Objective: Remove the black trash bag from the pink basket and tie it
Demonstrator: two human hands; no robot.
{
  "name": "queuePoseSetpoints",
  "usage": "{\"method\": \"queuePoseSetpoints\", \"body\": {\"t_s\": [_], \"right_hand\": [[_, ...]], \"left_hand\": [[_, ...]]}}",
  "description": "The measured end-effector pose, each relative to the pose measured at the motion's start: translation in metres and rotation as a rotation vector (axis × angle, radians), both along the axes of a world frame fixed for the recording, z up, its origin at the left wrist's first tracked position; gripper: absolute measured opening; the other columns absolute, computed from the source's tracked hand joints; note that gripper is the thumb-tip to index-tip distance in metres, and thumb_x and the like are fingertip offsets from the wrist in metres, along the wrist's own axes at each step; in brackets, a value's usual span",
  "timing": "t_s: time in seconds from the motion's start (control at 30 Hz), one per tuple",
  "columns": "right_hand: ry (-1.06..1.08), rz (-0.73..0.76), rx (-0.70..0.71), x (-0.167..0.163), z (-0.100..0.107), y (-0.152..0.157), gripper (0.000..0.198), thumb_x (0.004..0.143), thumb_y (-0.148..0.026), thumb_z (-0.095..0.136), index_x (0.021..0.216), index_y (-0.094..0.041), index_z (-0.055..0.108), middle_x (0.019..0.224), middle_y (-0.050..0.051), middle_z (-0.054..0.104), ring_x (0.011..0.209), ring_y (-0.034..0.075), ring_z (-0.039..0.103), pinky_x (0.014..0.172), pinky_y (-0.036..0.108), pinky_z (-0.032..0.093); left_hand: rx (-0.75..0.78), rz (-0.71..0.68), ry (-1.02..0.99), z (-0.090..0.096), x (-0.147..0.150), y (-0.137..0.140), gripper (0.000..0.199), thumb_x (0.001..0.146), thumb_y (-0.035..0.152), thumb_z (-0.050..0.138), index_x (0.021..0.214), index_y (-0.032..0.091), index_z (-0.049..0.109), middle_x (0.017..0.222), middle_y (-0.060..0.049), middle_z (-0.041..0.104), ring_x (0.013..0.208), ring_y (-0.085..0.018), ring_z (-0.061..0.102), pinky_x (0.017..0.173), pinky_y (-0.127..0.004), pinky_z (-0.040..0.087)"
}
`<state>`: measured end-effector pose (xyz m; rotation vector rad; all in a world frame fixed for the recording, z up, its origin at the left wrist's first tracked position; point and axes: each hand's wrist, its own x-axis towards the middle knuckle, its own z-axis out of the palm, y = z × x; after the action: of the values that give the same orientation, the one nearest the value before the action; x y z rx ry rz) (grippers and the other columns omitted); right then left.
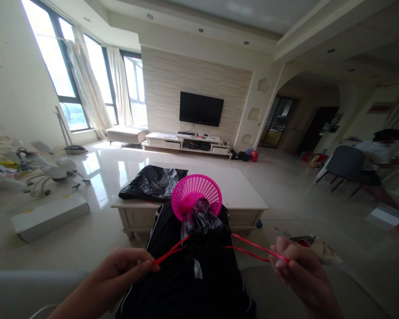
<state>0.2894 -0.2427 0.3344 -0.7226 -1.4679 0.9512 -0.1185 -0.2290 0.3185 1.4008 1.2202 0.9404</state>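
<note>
A pink plastic basket (196,193) lies tipped on my black-trousered leg (186,279), with a black bin bag (201,219) bunched out of its mouth. Red drawstrings (252,248) run from the bag to both sides. My left hand (126,266) pinches the left drawstring end at lower left. My right hand (294,266) pinches the right drawstring loop at lower right. Both strings are pulled taut, away from the bag.
A white coffee table (242,190) stands just ahead with another black bag (153,181) on it. A white box (49,217) and a fan-like lamp lie on the floor at left. A person sits on a grey chair (347,166) at right. TV on the far wall.
</note>
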Motion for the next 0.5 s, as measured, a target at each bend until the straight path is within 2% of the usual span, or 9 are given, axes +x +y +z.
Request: {"method": "queuePoseSetpoints", "body": {"t_s": [0.07, 0.17, 0.37, 0.5], "right_hand": [[0.050, 0.030, 0.067, -0.001, 0.002, -0.007, 0.025, 0.095, -0.047, 0.071, 0.081, -0.029, 0.081, 0.064, 0.002, 0.054, 0.046, 0.013, 0.053, 0.045, 0.029, 0.038], [0.002, 0.092, 0.128, -0.001, 0.005, -0.015, 0.024, 0.095, -0.048, 0.070, 0.083, -0.032, 0.082, 0.057, 0.002, 0.053, 0.047, 0.015, 0.053, 0.044, 0.030, 0.036], [-0.065, 0.049, 0.094, 0.002, 0.005, -0.008, 0.028, 0.097, -0.048, 0.069, 0.078, -0.029, 0.078, 0.054, 0.002, 0.059, 0.050, 0.017, 0.053, 0.054, 0.034, 0.040], [-0.234, 0.084, 0.044, 0.000, 0.002, 0.002, 0.033, 0.099, -0.047, 0.067, 0.078, -0.024, 0.078, 0.059, 0.004, 0.062, 0.058, 0.018, 0.056, 0.061, 0.034, 0.042]], "left_hand": [[0.008, -0.026, -0.024, 0.000, 0.002, 0.004, 0.045, 0.087, 0.062, 0.072, 0.080, 0.019, 0.082, 0.050, 0.003, 0.050, 0.040, -0.006, 0.032, 0.037, -0.018, 0.015], [0.004, -0.088, -0.031, 0.000, 0.004, 0.009, 0.047, 0.088, 0.064, 0.070, 0.078, 0.019, 0.079, 0.047, 0.003, 0.050, 0.037, -0.007, 0.033, 0.035, -0.019, 0.017], [-0.034, -0.066, -0.083, 0.001, 0.000, 0.000, 0.053, 0.087, 0.069, 0.068, 0.082, 0.017, 0.078, 0.040, 0.007, 0.038, 0.036, -0.005, 0.028, 0.040, -0.018, 0.014], [0.043, -0.016, -0.152, -0.001, -0.010, -0.010, 0.043, 0.089, 0.059, 0.071, 0.075, 0.019, 0.078, 0.039, 0.005, 0.043, 0.034, -0.005, 0.027, 0.038, -0.018, 0.018]]}}
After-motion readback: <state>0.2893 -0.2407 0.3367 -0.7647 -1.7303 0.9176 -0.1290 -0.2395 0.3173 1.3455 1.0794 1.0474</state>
